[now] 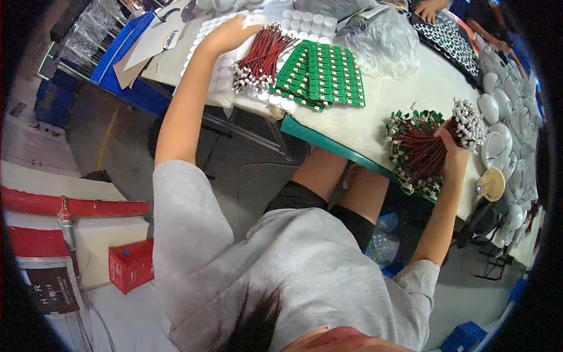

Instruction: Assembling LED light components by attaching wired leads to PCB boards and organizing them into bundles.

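Observation:
My right hand (455,151) is closed around a bundle of dark red wires (423,148). White connectors (467,126) fan out past the hand on one side, and small green circuit boards cluster at the bundle's other end, by the table's front edge. Farther left, my left hand (230,34) reaches over the table beside a loose pile of red wires (267,51) with white plug ends. A whitish patch shows at its fingertips; whether it grips anything is unclear. Right of that pile lie overlapping green circuit board panels (335,73) carrying small white parts.
Sheets of white discs (311,24) lie behind the panels, beside a clear plastic bag (381,47). White round housings (509,141) crowd the right side near a cream-coloured cup-like part (491,184). Another person's hand (430,9) rests by a black tray (448,44) of white rings.

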